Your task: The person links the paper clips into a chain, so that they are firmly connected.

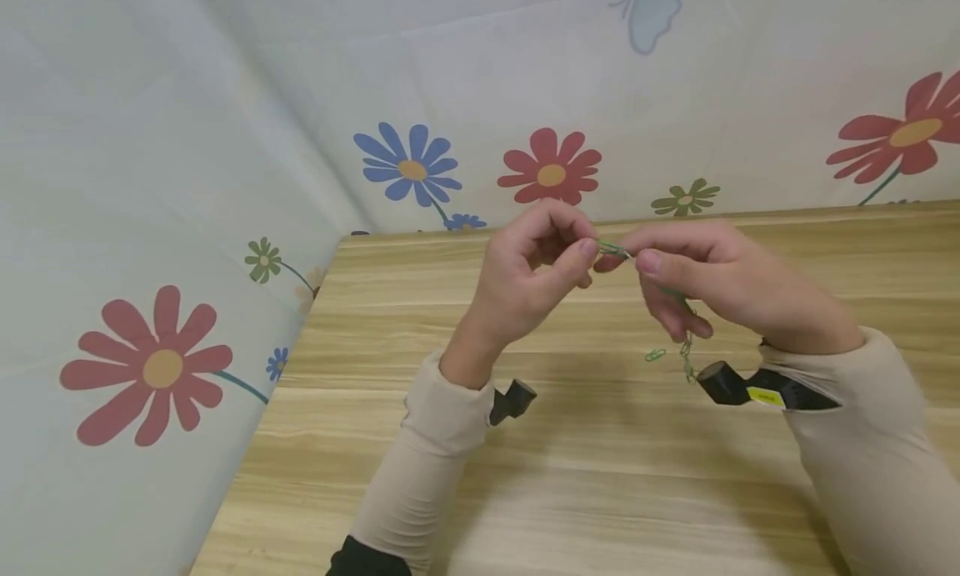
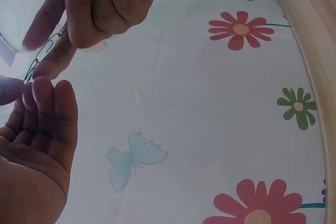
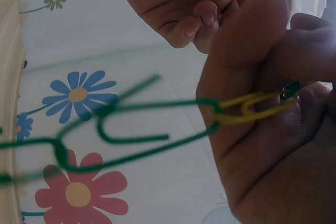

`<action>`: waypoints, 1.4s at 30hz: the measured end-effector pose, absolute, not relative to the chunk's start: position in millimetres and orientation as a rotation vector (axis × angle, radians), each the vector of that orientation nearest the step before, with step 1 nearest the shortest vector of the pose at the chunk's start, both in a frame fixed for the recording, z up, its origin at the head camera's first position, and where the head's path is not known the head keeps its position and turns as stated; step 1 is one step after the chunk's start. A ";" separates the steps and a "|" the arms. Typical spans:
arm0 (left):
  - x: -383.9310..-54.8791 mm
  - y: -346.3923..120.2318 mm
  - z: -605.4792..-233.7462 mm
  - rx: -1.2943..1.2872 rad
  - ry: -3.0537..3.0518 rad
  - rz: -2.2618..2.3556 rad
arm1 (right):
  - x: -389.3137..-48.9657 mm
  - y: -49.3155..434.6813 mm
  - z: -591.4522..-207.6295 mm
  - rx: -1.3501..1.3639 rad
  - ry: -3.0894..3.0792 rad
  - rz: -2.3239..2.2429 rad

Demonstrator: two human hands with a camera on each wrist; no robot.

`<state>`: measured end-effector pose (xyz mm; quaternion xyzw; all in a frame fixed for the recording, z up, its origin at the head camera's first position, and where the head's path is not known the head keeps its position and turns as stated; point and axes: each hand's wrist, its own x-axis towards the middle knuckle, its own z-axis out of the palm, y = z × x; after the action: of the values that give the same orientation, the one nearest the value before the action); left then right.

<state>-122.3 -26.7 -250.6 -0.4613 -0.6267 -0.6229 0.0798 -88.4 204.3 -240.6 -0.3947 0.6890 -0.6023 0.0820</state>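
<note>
My left hand pinches the end of a green paper clip between thumb and index finger. My right hand grips the other side of it, so the clip spans the small gap between both hands. In the left wrist view two linked green clips run from one set of fingertips to the other. A paper clip chain hangs down from my right hand. In the right wrist view a yellow clip of the chain lies against the fingers, linked to a larger-looking green clip.
On the wooden table one loose green paper clip lies below the hands, left of the hanging chain. A flower-printed cloth stands behind the table and along its left side. Black wrist cameras sit at both sleeves.
</note>
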 end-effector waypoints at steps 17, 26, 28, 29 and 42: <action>-121.2 -20.3 -257.1 -1.360 -1.840 -1.823 | -83.4 201.2 -244.5 -1.025 1.909 -2.130; -145.9 -9.2 -300.4 -1.192 -2.152 -2.057 | -75.2 212.2 -241.1 -1.094 1.720 -2.301; -149.6 -3.6 -312.1 -1.125 -2.328 -2.068 | -73.6 213.5 -240.1 -1.119 1.688 -2.325; -151.2 -0.1 -318.0 -1.095 -2.421 -2.060 | -73.5 214.4 -239.7 -1.141 1.666 -2.340; -146.6 55.1 -372.3 -1.116 -3.209 -1.020 | -67.5 223.5 -234.7 -1.151 1.668 -2.423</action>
<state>-146.6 55.1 -372.3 -0.3082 -0.8861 -0.2815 -0.2014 -67.5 223.5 -234.7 -0.3643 0.5280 -0.7671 -0.0086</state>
